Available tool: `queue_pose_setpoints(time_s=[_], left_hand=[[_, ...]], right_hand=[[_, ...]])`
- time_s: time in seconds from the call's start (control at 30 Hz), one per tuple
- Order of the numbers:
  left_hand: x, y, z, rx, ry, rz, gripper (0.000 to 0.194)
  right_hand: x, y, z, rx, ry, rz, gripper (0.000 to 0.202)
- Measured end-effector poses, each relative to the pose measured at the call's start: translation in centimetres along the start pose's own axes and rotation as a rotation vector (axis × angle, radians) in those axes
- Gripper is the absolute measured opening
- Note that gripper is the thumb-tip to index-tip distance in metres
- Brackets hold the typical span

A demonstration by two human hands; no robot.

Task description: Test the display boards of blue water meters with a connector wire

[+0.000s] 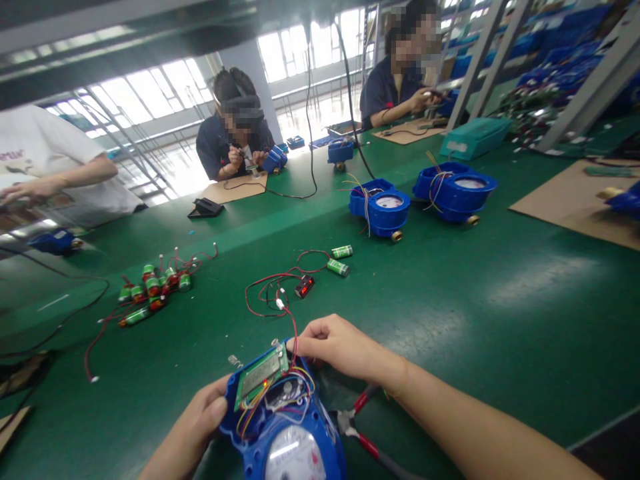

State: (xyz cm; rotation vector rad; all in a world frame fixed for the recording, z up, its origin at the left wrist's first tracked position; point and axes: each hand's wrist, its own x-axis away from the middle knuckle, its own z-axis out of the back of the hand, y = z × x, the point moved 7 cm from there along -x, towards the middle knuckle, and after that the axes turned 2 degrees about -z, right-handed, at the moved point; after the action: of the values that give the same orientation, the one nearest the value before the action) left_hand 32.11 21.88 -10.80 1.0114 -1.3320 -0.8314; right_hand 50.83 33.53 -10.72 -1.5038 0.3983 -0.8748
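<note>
Fingers of the left hand [200, 413] are clenched on the side wall of an open blue water meter [330, 440], thumb over its rim. Those of the right hand [345, 343] bend in at the far corner, beside the red lead [294, 327]; whether they pinch lead or housing, I cannot tell. The meter lies at six o'clock in the view, near the wearer.

The left grip probably steadies the housing, while the circuit board [263, 377] leans tilted in its cavity, perhaps to leave the coloured wires and lit red lamp in sight. With the meter as clock centre, one small digital display [304, 287] sits at twelve, its red digits likely placed for easy reading. One pair of red-handled pliers [346, 421] lies between three and four, seemingly within the right hand's reach.

Counted: two loose green battery cells [338, 268] at one o'clock; two other wired meters [453, 190] beyond, between one and two; two coil springs [234, 361], at ten and near twelve; roughly ten wired batteries [153, 287] heaped at ten, too overlapped to count exactly. Three people [213, 150] work farther off, between ten and one.
</note>
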Motion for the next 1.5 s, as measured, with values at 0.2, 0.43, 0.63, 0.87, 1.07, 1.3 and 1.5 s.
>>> queue_pose_setpoints(time_s=[0.2,0.43,0.63,0.87,1.07,1.3,1.5], left_hand=[[0.06,0.09,-0.10,0.000,0.011,0.005,0.068],[-0.16,0.17,-0.14,-0.023,-0.051,-0.012,0.067],[-0.13,-0.07,0.21,-0.017,-0.002,-0.002,0.070],[-0.15,-0.07,0.06,0.007,-0.023,0.000,0.065],[-0.11,-0.03,0.17,-0.008,-0.014,-0.009,0.064],[-0.57,-0.54,0.44,-0.026,-0.117,-0.008,0.064],[-0.64,-0.41,0.58,-0.051,-0.126,-0.019,0.065]], right_hand=[[0.00,-0.09,-0.03,-0.006,-0.002,-0.010,0.046],[0.24,-0.18,0.01,-0.005,0.007,-0.016,0.046],[0.09,-0.22,0.15,-0.014,0.006,-0.012,0.045],[0.28,-0.44,0.06,-0.031,-0.001,-0.007,0.044],[0.22,-0.33,0.05,-0.043,-0.002,-0.009,0.043],[0.12,-0.41,0.02,-0.033,-0.005,0.004,0.043],[0.19,-0.33,0.01,-0.043,-0.008,0.000,0.044]])
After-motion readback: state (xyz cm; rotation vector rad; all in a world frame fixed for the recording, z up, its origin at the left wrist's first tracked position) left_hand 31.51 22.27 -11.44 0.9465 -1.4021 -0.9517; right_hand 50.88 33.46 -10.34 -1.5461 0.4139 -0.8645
